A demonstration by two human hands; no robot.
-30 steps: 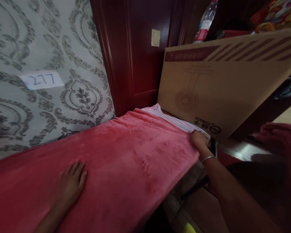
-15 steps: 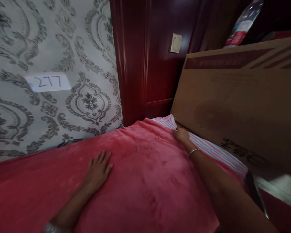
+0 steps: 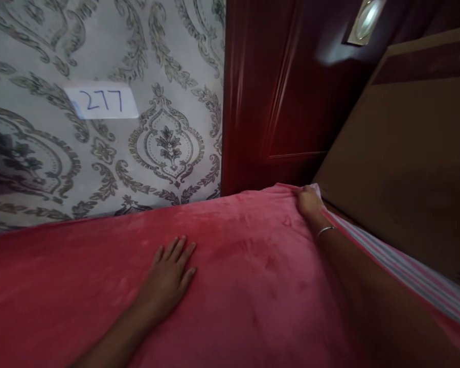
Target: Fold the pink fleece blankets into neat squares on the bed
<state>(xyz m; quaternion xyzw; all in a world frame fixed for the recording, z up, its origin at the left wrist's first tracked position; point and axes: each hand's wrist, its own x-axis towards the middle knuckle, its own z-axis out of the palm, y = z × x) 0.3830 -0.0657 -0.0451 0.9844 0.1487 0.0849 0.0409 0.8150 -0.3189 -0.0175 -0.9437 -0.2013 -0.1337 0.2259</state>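
A red fleece blanket (image 3: pixel 237 286) covers the bed across the lower half of the view. My left hand (image 3: pixel 167 278) lies flat on it with fingers spread, palm down. My right hand (image 3: pixel 309 200) reaches to the blanket's far right corner, its fingers curled over the blanket's edge where a pink and white striped sheet (image 3: pixel 402 266) shows underneath. A thin silver bangle (image 3: pixel 325 230) sits on my right wrist.
A grey patterned wall (image 3: pixel 99 128) with a paper label reading 277 (image 3: pixel 101 101) stands behind the bed. A dark red wooden door (image 3: pixel 283 92) is at the corner. A large cardboard box (image 3: pixel 414 168) leans along the bed's right side.
The view has moved closer to the corner. My right hand has slid along the blanket's right edge up to the far corner. My left hand has shifted forward on the blanket.
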